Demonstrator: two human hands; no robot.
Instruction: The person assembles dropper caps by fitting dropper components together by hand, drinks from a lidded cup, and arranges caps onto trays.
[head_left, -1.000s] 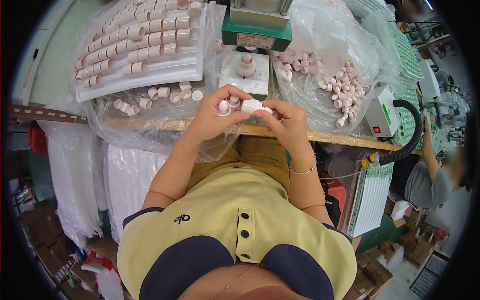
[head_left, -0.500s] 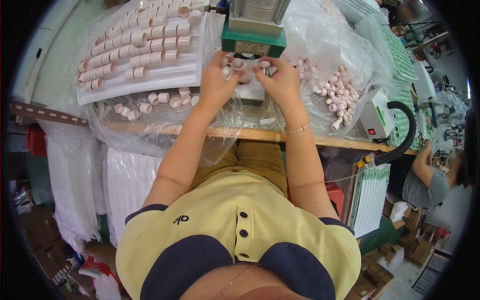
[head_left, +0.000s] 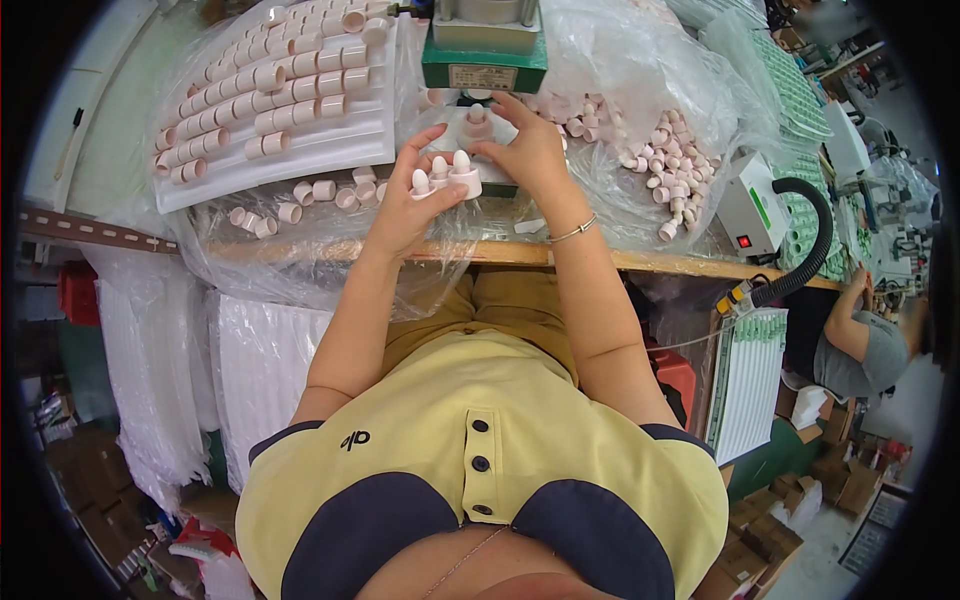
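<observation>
Three small pink cups (head_left: 442,181) with round white tips are held in a row by the left hand (head_left: 408,195), near the front of the press. One more pink cup (head_left: 478,130) is set upright on the press base (head_left: 500,188), below the green press head (head_left: 484,70). Right beside it, the right hand (head_left: 525,145) is held wide, with thumb and first finger apart; whether that cup is touched cannot be told. It is best kept straight and centered, since a tilted cup might be squashed. Fingers should be kept out from under the head, and the held tips should not be bumped.
</observation>
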